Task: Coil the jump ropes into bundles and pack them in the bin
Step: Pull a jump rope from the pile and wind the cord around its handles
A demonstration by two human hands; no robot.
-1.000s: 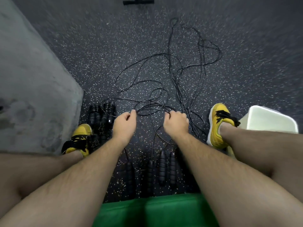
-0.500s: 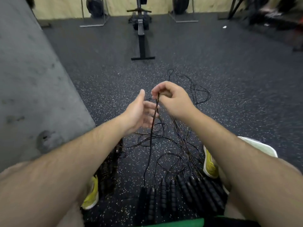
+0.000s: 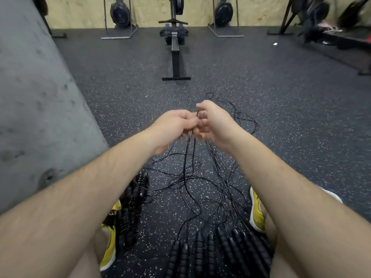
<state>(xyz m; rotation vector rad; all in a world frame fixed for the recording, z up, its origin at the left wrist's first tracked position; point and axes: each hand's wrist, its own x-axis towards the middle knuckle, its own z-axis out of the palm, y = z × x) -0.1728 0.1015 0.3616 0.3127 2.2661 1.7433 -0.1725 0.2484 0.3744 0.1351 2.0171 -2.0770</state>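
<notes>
On the far left rises a rough, pitted grey concrete wall. At its foot, beside a yellow shoe, lie coiled rope bundles, black and ribbed, stacked close together. The left hand is raised in front of the person, fingers curled round a thin, glossy black cord. The right hand touches it knuckle to knuckle and pinches the same strand at the top, though blur hides the exact fingertips. From the two hands the cord hangs down into the loose jump ropes, a tangle of wiry loops sprawled on the floor between the feet and trailing off behind the right hand. Their handles, ridged black foam cylinders, lie side by side in a row near the person's lap. Right of them sits the other yellow shoe, and a sliver of the white bin peeks out behind the right forearm. The floor is dark rubber flecked with pale specks. A rowing machine stands ahead, against a plywood wall.
</notes>
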